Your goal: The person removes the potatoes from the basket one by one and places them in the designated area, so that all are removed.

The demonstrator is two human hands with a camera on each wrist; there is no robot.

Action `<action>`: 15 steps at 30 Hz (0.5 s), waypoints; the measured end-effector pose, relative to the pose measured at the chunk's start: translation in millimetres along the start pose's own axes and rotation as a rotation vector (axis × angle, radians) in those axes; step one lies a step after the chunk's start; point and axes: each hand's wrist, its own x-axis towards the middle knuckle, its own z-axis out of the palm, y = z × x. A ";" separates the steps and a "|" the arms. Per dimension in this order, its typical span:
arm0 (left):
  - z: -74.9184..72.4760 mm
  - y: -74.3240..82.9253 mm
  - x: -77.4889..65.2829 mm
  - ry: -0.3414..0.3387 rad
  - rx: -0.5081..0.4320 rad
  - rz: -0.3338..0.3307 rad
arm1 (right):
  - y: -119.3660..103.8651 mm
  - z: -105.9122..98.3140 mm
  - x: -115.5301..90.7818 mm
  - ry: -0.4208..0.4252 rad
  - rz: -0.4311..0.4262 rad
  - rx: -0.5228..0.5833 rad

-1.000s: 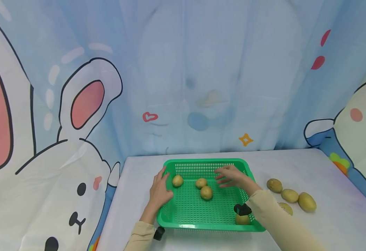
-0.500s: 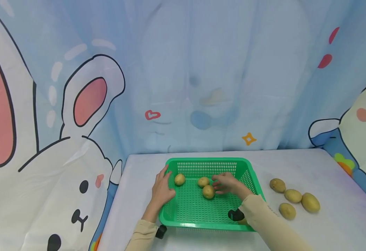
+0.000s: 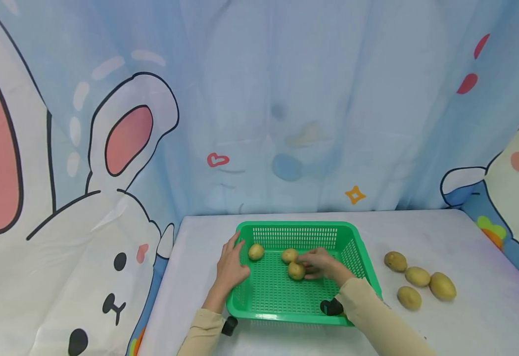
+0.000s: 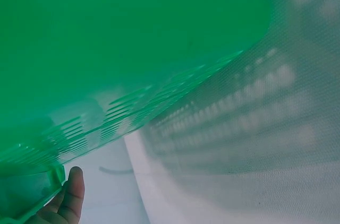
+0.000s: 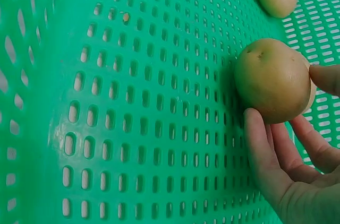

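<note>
In the head view, a green plastic basket [image 3: 286,318] holds several potatoes. My left hand [image 3: 230,267] rests on its left rim, fingers stretched along the edge and the thumb spread over the inside. The left wrist view shows a finger [image 4: 74,195] against the outside of the rim. Reaching in from the right, my right hand [image 3: 323,264] grips a round potato [image 5: 273,80] near the basket's middle between thumb and fingers. Close behind that lies a second potato [image 3: 289,255], and another potato [image 3: 256,252] sits by the left wall.
On the white table [image 3: 477,316], right of the basket, lie several loose potatoes [image 3: 417,276]. One more potato, in the basket's near right corner, is mostly hidden by the right wrist. A printed blue curtain [image 3: 312,109] hangs behind the table.
My right hand has moved down and left within the basket and taken hold of the middle potato. The left hand stays at the left rim. The view has shifted slightly.
</note>
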 end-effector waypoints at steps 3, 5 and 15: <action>0.3 0.3 -0.8 0.000 -0.003 0.005 | -0.4 0.6 -0.8 -0.002 0.004 -0.001; 0.6 0.2 -1.6 0.003 -0.008 0.011 | -0.6 0.9 -1.4 -0.003 0.003 0.004; -1.8 0.2 -0.5 0.006 -0.018 0.012 | -1.7 -1.6 -0.5 -0.021 -0.008 0.003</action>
